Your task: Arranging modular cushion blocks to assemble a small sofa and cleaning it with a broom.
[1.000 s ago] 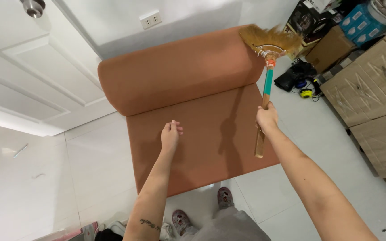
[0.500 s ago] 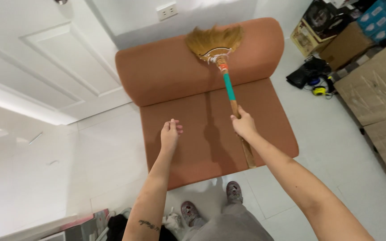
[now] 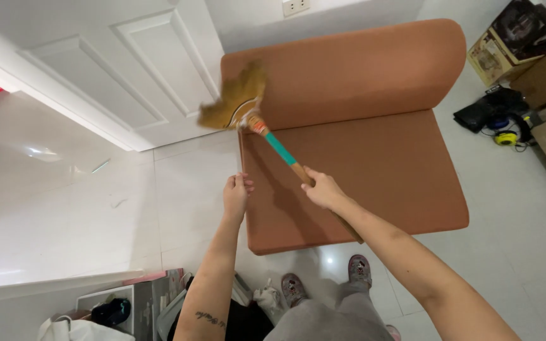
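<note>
Broom (image 3: 266, 129) has swung left since half a second ago: the straw head, then on the backrest middle, is now blurred at the upper left corner of the brown cushion seat (image 3: 374, 164). Right hand (image 3: 323, 189) is wrapped closed mid-handle, below the teal band. Left hand (image 3: 236, 194) rests on the seat's left edge, fingers loosely curled, holding nothing. Broom looks light, with a stiff handle and soft bristles; mid-handle seems the sensible grip point.
</note>
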